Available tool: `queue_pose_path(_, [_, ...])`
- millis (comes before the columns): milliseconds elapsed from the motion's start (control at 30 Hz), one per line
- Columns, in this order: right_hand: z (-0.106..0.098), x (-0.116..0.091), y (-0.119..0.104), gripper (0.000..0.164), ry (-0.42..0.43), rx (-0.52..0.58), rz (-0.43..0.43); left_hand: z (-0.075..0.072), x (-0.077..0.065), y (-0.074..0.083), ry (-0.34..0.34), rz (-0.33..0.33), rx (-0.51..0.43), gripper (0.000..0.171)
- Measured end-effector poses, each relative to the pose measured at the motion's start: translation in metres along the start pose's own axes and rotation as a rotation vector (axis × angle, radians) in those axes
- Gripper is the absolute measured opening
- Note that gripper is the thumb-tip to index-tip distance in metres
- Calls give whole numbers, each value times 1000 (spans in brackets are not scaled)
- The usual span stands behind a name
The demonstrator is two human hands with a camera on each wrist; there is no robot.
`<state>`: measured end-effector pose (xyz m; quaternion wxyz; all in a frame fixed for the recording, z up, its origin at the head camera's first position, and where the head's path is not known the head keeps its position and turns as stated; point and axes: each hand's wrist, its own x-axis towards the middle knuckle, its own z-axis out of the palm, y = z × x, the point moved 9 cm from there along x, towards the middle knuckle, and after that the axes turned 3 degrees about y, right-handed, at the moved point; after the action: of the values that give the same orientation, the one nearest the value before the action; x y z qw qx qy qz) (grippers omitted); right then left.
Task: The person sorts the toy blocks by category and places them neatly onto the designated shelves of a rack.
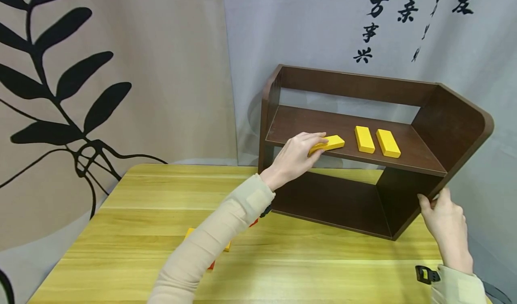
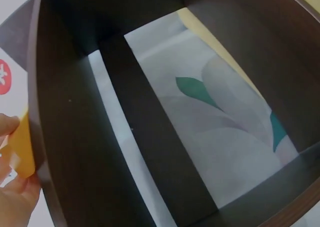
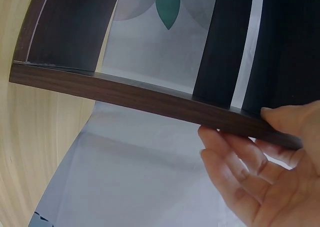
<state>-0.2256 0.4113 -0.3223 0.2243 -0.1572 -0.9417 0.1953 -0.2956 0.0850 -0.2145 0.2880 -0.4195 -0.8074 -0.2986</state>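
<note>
A dark brown two-tier shelf (image 1: 355, 196) stands on the wooden table at the right. My left hand (image 1: 292, 156) pinches a yellow block (image 1: 333, 143) between thumb and fingers, at the front edge of the upper tier. The same yellow block (image 2: 21, 146) shows beside the shelf's edge in the left wrist view. Two more yellow blocks, one at the middle (image 1: 365, 139) and one further right (image 1: 388, 143), lie on that tier. My right hand (image 1: 446, 225) grips the front edge of the shelf's right side panel (image 3: 150, 103), thumb inside and fingers outside.
Under my left forearm, partly hidden, lie yellow pieces (image 1: 227, 246) and red pieces (image 1: 212, 265) on the table (image 1: 133, 232). Behind the table hangs a printed curtain (image 1: 181, 70) with black leaves and lettering. A dark cable (image 1: 497, 291) runs at the lower right.
</note>
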Motion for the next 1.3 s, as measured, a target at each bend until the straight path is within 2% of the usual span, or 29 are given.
queue_pose_path(200, [0, -1, -1, 37, 3, 0, -1, 2, -1, -2, 19, 18, 39, 24])
queue_pose_path(367, [-1, -1, -1, 37, 5, 1, -2, 2, -4, -2, 24, 59, 83, 25])
queue_pose_path(500, [-1, -2, -2, 37, 10, 0, -7, 4, -6, -1, 1, 102, 117, 29])
queue_pose_path(633, [-2, -2, -1, 37, 9, -2, -5, 9, -7, 1, -35, 115, 134, 30])
queue_pose_path(867, [-1, -1, -1, 39, -5, -1, 3, 13, -5, 12, -15, 182, 216, 24])
queue_pose_path(1033, [-1, -1, -2, 40, -5, -1, 1, 19, -5, 21, -18, 233, 294, 32])
queue_pose_path(1300, [-1, 0, -2, 39, -2, -5, -5, 27, -7, 32, -33, 255, 416, 35])
